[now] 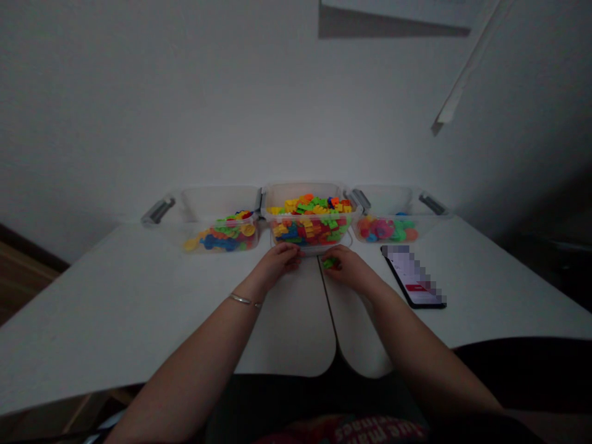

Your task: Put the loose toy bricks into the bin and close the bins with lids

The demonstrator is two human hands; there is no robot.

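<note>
My right hand [345, 265] has its fingers closed round a small green building block [330, 263], just above the table. To its left, my left hand [281, 262] has bent fingers drawn together, and what they hold, if anything, is too dark to make out. A gap separates the two hands. Right behind them stands a clear plastic box [311, 248], heaped with building blocks [308, 225] in yellow, green, red, orange and blue.
A clear box [189, 213] of colourful pieces stands at left, another box [388, 200] of rounded pieces at right. A phone [413, 277] with a lit screen lies right of my right hand. Behind the white table [139, 308] rises a wall [222, 111]. A seam splits the tabletop.
</note>
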